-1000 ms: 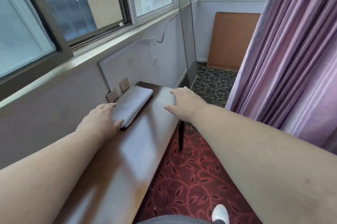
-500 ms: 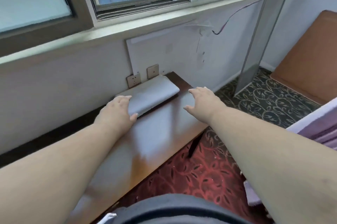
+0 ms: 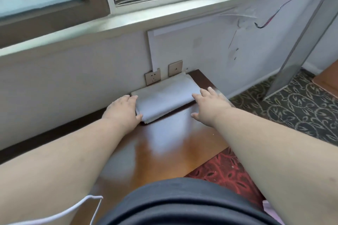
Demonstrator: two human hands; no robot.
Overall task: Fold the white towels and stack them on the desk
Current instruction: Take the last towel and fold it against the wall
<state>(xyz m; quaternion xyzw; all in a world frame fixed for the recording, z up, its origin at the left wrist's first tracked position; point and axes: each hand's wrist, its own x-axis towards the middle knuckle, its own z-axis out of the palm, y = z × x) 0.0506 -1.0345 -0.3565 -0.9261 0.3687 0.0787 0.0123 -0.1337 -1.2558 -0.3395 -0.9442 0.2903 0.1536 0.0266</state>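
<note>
Folded towel (image 3: 165, 96) between both hands' fingers (image 3: 204, 93)

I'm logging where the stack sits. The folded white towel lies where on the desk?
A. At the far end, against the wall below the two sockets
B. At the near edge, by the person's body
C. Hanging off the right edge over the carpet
A: the folded white towel lies at the far end of the desk, touching the wall just under the sockets.

towel (image 3: 165, 97) folded on desk (image 3: 164, 144) — left hand (image 3: 123, 110) touching | right hand (image 3: 210, 104) at its edge
</note>
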